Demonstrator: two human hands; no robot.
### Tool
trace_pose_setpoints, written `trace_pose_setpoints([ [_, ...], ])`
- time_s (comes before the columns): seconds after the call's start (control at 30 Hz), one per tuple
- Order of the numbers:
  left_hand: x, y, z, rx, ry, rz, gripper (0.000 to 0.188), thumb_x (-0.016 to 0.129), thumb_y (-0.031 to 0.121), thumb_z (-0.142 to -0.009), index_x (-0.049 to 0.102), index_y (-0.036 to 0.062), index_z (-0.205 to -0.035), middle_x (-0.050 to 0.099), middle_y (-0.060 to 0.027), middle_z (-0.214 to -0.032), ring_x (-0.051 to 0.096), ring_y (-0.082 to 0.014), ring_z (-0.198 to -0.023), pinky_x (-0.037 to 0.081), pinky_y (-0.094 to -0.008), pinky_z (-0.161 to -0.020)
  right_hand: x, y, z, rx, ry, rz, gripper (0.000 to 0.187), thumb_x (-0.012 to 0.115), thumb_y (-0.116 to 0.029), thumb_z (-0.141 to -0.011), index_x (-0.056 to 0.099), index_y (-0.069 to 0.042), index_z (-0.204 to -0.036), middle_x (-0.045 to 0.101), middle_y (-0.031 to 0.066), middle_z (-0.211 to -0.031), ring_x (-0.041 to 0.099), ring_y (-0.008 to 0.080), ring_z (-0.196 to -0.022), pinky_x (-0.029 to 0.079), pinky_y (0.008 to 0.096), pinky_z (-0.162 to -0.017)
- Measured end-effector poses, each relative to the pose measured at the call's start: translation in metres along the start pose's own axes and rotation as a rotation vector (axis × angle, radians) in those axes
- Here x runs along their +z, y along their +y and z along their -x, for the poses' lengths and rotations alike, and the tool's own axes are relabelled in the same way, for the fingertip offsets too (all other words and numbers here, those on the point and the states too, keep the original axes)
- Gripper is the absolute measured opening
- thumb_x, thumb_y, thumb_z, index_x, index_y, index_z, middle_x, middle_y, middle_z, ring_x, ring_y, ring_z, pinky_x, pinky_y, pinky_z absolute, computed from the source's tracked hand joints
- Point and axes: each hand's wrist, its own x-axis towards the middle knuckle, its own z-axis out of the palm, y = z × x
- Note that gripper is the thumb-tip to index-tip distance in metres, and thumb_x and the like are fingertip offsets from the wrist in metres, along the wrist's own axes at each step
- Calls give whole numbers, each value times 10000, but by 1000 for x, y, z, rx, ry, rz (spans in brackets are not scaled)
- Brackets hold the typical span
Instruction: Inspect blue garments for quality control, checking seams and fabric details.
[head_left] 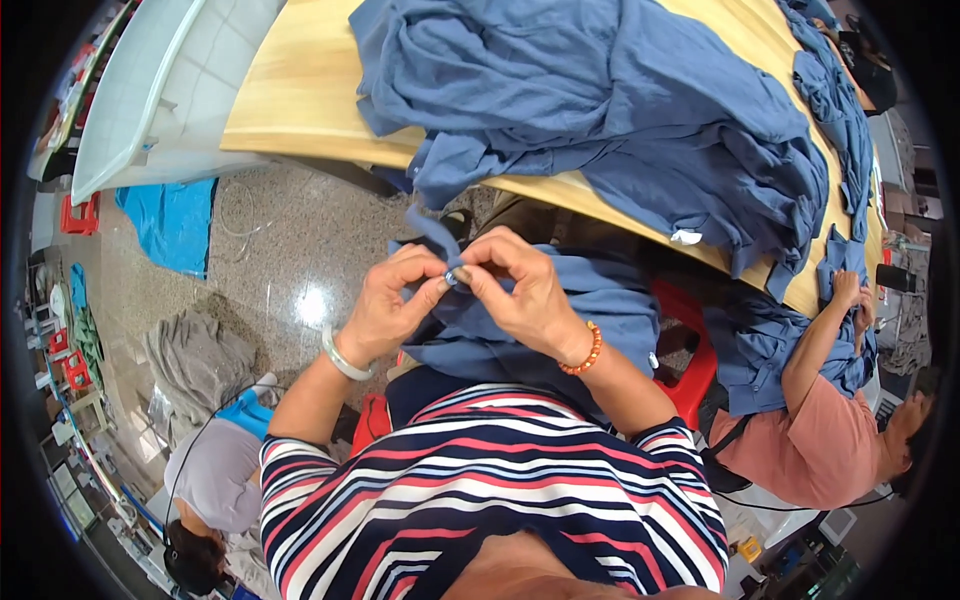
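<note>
Over my lap, my left hand (390,302) and my right hand (520,288) meet, thumbs and forefingers pinched together. Between their fingertips they grip a narrow end of blue cloth (432,230). A small shiny spot shows at the pinch, too small to name. Blue garment cloth (600,300) lies bunched across my lap below the hands. Just beyond, a large heap of blue garments (590,90) covers much of the table, part of it hanging over the near edge.
A wooden table (300,100) stands ahead, beside a large whitish plastic bin (160,110). On the speckled floor lie a blue sheet (175,225) and grey cloth (200,350). A red stool (695,370) is at my right. Close by, one person (810,440) handles blue garments; another (215,480) sits at left.
</note>
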Motion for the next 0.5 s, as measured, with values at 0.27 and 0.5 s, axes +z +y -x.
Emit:
trace_pose_setpoints([
  [0.27, 10, -4, 8, -44, 81, -152, 95, 671, 65, -842, 634, -19, -867, 589, -82, -772, 552, -195, -762, 427, -311, -713, -2, 1, 5, -164, -55, 118, 200, 699, 38, -802, 638, 7, -990, 626, 106, -920, 646, 202, -761, 525, 289, -661],
  [0.5, 29, 20, -4, 150, 539, -222, 189, 685, -40, -763, 641, 5, -942, 653, -96, -897, 605, -254, -857, 492, -333, -739, -5, 2, 1, -384, -43, 318, 213, 725, 41, -758, 653, -9, -952, 627, 116, -902, 650, 271, -759, 526, 329, -639],
])
